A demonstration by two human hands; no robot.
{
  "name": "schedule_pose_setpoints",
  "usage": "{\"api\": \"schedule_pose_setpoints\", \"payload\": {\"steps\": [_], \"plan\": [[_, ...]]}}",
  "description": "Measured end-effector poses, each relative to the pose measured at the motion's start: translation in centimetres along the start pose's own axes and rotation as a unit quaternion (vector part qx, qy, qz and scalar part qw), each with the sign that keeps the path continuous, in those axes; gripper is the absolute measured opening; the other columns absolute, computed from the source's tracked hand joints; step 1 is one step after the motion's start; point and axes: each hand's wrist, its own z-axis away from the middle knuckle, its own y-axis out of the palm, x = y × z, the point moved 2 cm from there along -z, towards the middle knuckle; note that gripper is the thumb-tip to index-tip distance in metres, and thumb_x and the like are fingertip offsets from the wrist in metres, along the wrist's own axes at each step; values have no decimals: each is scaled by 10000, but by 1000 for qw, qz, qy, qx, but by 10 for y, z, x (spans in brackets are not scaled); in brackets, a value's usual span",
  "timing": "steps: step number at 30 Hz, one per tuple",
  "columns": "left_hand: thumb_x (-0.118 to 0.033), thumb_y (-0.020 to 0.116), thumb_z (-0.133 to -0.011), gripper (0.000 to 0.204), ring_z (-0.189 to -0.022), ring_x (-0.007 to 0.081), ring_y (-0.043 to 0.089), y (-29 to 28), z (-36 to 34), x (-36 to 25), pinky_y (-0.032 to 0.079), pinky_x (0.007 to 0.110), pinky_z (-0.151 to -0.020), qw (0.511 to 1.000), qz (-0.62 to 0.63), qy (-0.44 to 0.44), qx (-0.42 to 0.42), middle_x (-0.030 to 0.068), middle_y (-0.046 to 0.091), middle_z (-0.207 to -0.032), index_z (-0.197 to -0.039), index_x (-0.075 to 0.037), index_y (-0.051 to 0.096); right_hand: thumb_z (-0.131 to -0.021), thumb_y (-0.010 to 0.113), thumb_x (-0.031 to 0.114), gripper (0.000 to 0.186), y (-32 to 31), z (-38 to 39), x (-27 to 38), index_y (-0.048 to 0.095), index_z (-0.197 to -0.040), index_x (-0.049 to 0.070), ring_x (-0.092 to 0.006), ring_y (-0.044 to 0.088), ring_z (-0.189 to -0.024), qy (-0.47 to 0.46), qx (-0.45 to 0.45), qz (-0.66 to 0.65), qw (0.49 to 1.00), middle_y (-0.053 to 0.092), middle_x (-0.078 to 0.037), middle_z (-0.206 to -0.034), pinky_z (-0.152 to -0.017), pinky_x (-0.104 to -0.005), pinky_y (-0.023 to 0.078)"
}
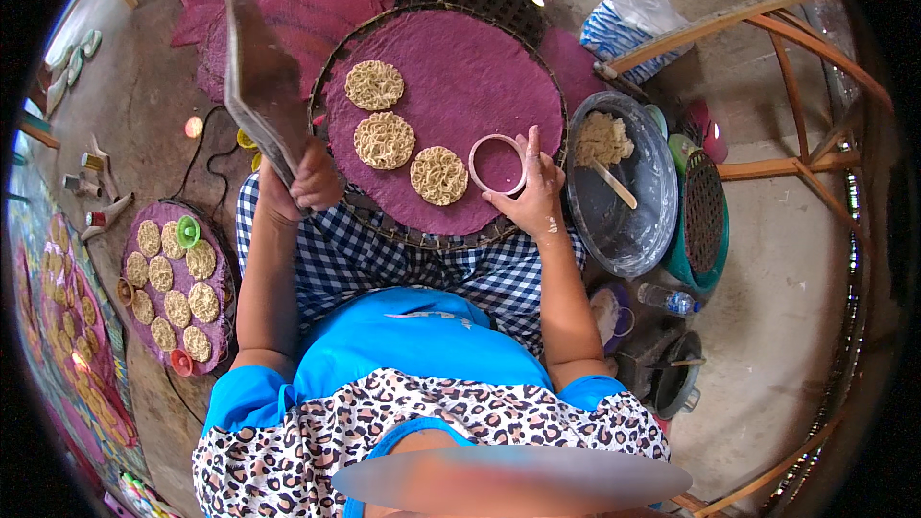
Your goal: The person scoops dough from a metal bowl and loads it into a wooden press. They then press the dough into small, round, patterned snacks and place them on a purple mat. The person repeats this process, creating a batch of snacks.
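My left hand (312,180) is closed around the lower end of a long, bent, grey-brown wooden-looking tool (257,77), raised over the left side of a round tray (384,216). Motion blurs the tool, so its exact kind is unclear. With my right hand (535,187) I hold a pale pink ring (472,171) by its rim, at the tray's right side. A purple cloth (460,67) covers the tray. On it lie three round, flat cakes of squiggly dough strands: one at the upper left (374,84), one below it (384,140) and one beside the ring (439,176).
Right of the tray sits a grey basin (633,240) with a dough lump (602,139) and a pale spatula (614,184). A bottle (669,299) lies nearby. Wooden frame bars (729,29) stand at right. At left, another purple-covered tray (144,221) carries several dough cakes.
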Motion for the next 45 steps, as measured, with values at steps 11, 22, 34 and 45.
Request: {"api": "schedule_pose_setpoints", "payload": {"steps": [11, 22, 34, 45], "plan": [[-585, 228, -872, 590, -379, 135, 408, 57, -28, 135, 303, 247, -327, 912, 27, -369, -176, 49, 448, -544, -888, -67, 510, -700, 402, 739, 933, -52, -4, 18, 422, -1183, -59, -258, 548, -907, 89, -214, -575, 785, 546, -187, -1050, -874, -375, 392], [-385, 577, -820, 523, -877, 228, 520, 61, 16, 142, 436, 357, -741, 858, -7, -277, -433, 135, 535, -982, -1148, -50, 346, -766, 493, 572, 547, -138, 50, 40, 474, -814, 28, -170, 480, -598, 143, -406, -443, 787, 477, -87, -712, -515, -253, 423], [61, 516, -779, 769, -759, 107, 490, -10, 15, 60, 451, 235, -592, 789, -285, 135, -527, 53, 484, -951, -1401, -132, 107, -773, 538, 501, 515, -134, 64, 42, 481, -889, 2, -153, 468, -605, 97, -428, -443, 781, 477, -71, -729, -496, -247, 389], [-152, 592, -766, 657, -1241, 247, 272, 223, -41, -43, 210, 388, -1011, 628, -529, 543, -176, 129, 291, -1336, -1329, -63, 265, -793, 538, 407, 426, -135, 67, 35, 507, -905, -3, -158, 504, -623, 78, -381, -403, 828, 519, -80, -766, -537, -260, 428]]}}
